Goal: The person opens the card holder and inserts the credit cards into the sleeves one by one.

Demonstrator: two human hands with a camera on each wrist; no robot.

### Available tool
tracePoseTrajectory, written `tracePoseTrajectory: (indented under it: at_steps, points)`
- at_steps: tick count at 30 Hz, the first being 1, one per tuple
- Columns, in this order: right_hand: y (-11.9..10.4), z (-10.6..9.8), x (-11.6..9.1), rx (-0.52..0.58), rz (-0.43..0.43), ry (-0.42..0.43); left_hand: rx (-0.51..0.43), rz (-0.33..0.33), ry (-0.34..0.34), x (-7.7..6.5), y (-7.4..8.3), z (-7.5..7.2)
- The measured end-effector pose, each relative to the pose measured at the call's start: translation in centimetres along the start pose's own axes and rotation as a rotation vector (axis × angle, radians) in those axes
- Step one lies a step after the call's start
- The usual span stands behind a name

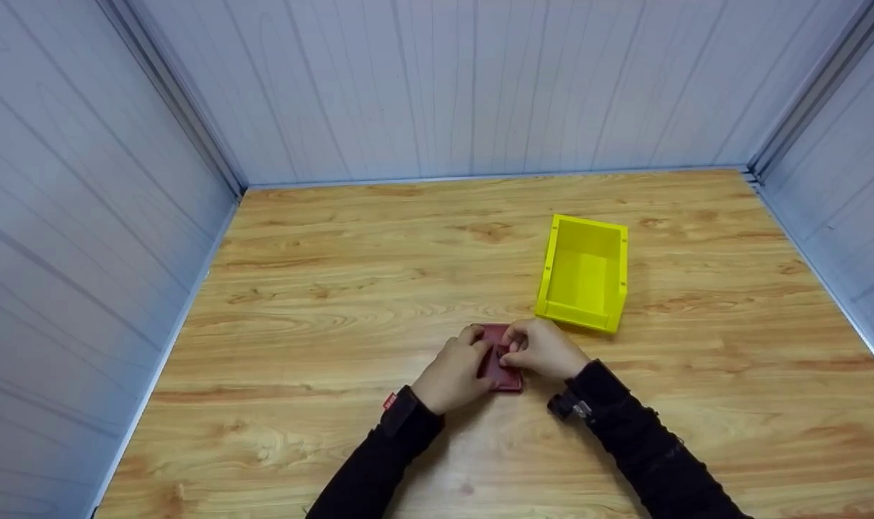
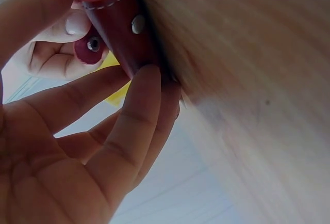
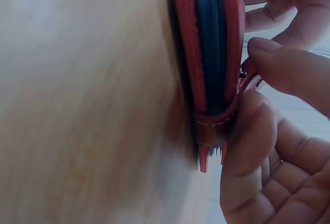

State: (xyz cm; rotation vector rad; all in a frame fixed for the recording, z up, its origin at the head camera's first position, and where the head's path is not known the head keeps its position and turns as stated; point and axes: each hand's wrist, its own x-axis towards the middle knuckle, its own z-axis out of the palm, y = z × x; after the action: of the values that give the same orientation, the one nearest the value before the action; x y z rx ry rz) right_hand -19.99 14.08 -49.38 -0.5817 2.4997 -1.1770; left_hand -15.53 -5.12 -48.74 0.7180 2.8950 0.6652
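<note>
A dark red leather card wallet (image 1: 493, 332) lies on the wooden table in front of the person. White stitching and a metal snap stud (image 2: 138, 24) show on its side in the left wrist view. My left hand (image 1: 451, 375) holds it by its edges, thumb at the near end and fingers at the far end. With thumb and forefinger, my right hand (image 1: 545, 349) pinches the wallet's strap (image 2: 87, 51), whose round tip carries a snap socket and is lifted off the leather. Dark inner sleeves (image 3: 210, 43) show between the red covers in the right wrist view.
A yellow open-fronted bin (image 1: 549, 268) stands just beyond the right hand. The wooden table (image 1: 321, 288) is bounded by a pale panel wall (image 1: 444, 86) at the back and by further panels at left and right.
</note>
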Motion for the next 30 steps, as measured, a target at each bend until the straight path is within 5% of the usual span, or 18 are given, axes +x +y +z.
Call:
tracePoseTrajectory:
  at_steps: [11, 30]
  points:
    - [0.38, -0.13, 0.09, 0.034, -0.046, 0.012, -0.015, -0.003, -0.013, 0.00, 0.07, -0.09]
    - [0.95, 0.05, 0.69, 0.137, 0.024, -0.006, -0.007, -0.024, -0.003, -0.05, 0.12, 0.12]
